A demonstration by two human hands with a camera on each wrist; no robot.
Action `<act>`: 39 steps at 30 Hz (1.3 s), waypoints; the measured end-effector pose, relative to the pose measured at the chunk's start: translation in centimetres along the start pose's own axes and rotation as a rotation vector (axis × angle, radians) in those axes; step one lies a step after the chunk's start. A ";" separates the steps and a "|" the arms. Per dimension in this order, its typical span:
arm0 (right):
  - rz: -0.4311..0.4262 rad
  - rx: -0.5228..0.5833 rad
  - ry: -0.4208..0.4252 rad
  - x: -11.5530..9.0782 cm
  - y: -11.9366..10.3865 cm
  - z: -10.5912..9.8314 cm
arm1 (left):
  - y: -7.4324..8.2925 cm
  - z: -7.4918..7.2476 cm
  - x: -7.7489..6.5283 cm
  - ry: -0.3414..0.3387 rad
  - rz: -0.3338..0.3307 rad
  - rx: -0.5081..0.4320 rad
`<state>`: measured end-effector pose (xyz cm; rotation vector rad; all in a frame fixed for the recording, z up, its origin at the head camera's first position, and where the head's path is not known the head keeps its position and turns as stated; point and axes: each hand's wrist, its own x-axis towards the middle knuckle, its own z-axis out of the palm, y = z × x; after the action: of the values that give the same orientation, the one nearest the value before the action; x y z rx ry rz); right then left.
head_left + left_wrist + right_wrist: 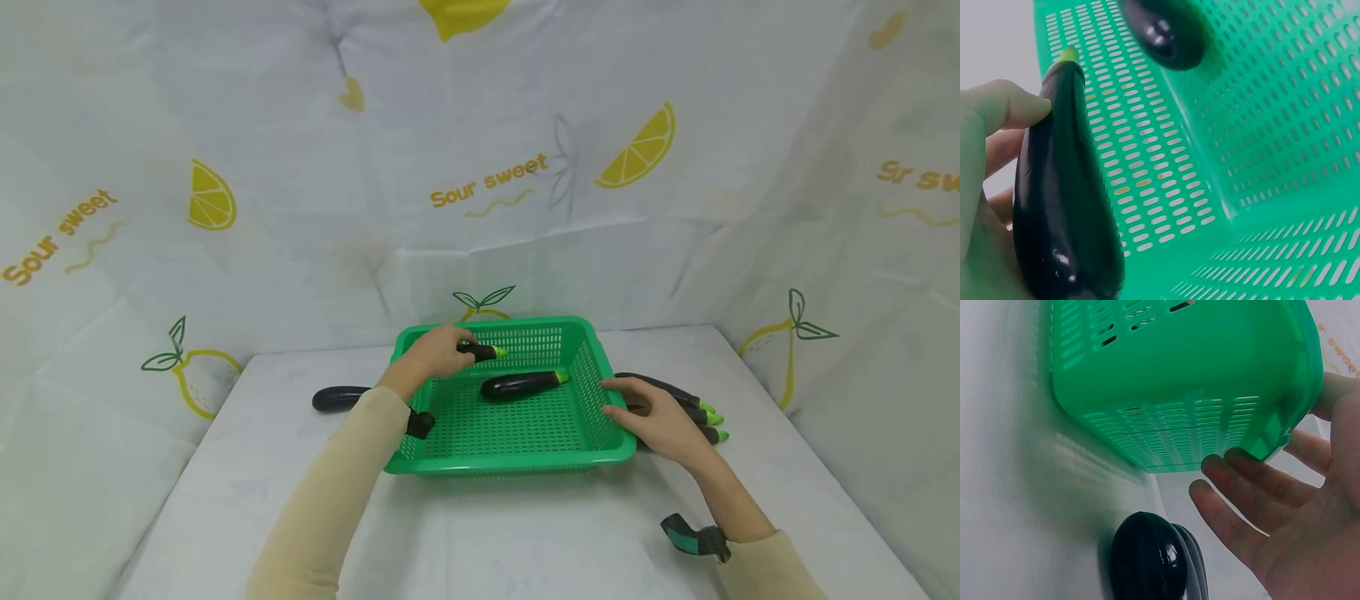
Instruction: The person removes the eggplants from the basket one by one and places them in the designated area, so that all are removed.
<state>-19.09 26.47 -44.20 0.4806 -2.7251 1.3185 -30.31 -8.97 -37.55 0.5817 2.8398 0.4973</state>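
Observation:
My left hand (441,354) reaches over the left side of a green plastic basket (510,458) and grips a dark eggplant (1066,187). In the left wrist view the thumb lies near its green stem end, with the fingers behind it. Another eggplant (525,385) lies on the basket floor, stem pointing right. At the basket's right wall, my right hand (660,417) holds the rim, with the thumb over it and several fingers along the outside, as the right wrist view shows.
Several eggplants (701,404) lie together on the white table (510,542) right of the basket, close under my right hand. One more eggplant (337,397) lies left of it, partly behind my left sleeve. A lemon-print cloth (300,250) hangs behind.

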 end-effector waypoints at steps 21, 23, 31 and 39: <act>0.018 0.019 -0.011 0.1 -0.2 -0.1 | 0.5 -2.7 -3.1 0.051 0.128 -0.017; 0.021 0.019 -0.008 0.0 -0.1 0.0 | 0.5 -2.7 -3.4 0.061 0.148 0.007; 0.027 0.015 -0.008 0.0 -0.2 -0.2 | 0.5 -2.7 -5.1 0.101 0.154 -0.012; 0.034 0.022 0.000 -0.1 0.0 -0.1 | -0.2 -2.7 -6.8 0.148 0.194 -0.069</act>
<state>-19.04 26.56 -44.12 0.4386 -2.7332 1.3580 -24.99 -12.71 -34.27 0.8455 2.9044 0.6967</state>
